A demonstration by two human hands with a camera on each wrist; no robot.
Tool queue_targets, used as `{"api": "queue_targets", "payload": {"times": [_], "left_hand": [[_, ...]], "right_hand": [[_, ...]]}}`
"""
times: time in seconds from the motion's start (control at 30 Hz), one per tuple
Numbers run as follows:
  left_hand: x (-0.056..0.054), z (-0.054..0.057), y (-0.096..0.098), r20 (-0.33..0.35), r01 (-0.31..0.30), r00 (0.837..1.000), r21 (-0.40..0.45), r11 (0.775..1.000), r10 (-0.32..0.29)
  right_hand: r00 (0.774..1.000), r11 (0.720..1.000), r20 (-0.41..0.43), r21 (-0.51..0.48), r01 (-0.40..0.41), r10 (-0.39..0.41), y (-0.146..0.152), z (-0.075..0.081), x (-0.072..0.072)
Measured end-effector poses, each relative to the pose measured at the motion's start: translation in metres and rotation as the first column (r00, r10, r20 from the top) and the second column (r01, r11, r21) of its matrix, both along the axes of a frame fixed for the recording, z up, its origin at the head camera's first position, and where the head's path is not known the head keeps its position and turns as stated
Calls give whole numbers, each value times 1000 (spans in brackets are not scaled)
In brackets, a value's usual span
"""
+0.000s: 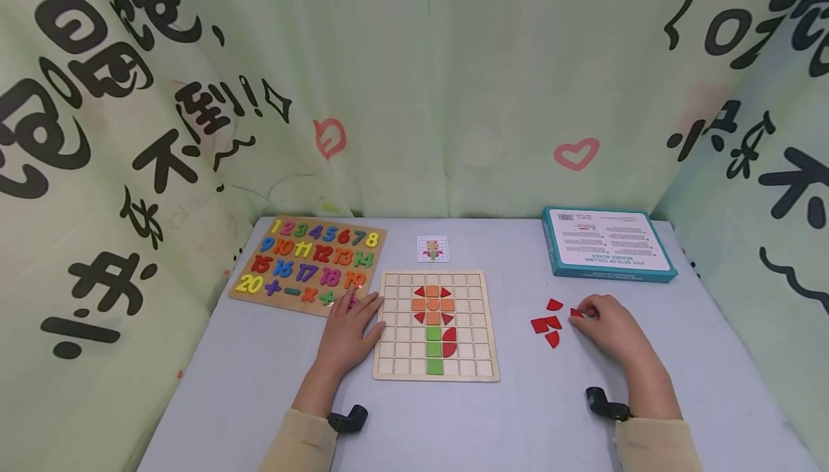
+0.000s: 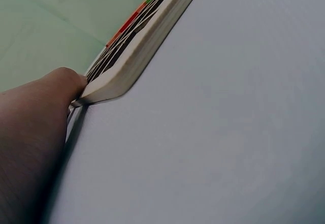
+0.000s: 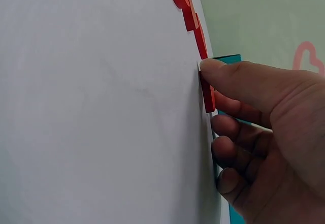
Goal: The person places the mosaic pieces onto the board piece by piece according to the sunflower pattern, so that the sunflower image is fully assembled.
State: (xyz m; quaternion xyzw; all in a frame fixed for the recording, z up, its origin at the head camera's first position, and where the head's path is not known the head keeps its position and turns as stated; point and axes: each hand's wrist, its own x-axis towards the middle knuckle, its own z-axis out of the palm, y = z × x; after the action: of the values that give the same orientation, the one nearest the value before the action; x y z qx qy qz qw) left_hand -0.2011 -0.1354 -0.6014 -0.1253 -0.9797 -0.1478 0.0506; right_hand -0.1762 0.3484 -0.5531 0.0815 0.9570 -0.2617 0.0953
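Note:
With thumb and forefinger, my right hand [image 1: 607,324] pinches a small red tile [image 3: 207,96] close over the table, right of several loose red pieces [image 1: 540,325]. My left hand [image 1: 348,332] lies with fingers spread, its thumb at the left edge of a wooden grid board [image 1: 398,368] and its fingertips over a number board's lower right corner. In the grid, orange squares [image 1: 432,291] and small red triangles [image 1: 419,318] form a flower head. Below it runs a column of green squares [image 1: 435,350], with two red rounded pieces [image 1: 450,342] to its right.
Behind the grid board lies a small picture card [image 1: 432,249] with a flower pattern. The number board [image 1: 294,281] with coloured numerals is at the left. A teal box [image 1: 609,244] lies at the back right. Printed curtains [image 1: 414,98] rise behind the table.

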Motion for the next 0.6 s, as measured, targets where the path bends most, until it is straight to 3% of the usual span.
{"api": "queue_targets", "payload": {"times": [0.6], "left_hand": [[0,1,0,-4,1,1000,-4,1000,-1]], "right_hand": [[1000,1000,-27,-13,-6,6,0,-1,2]]}}
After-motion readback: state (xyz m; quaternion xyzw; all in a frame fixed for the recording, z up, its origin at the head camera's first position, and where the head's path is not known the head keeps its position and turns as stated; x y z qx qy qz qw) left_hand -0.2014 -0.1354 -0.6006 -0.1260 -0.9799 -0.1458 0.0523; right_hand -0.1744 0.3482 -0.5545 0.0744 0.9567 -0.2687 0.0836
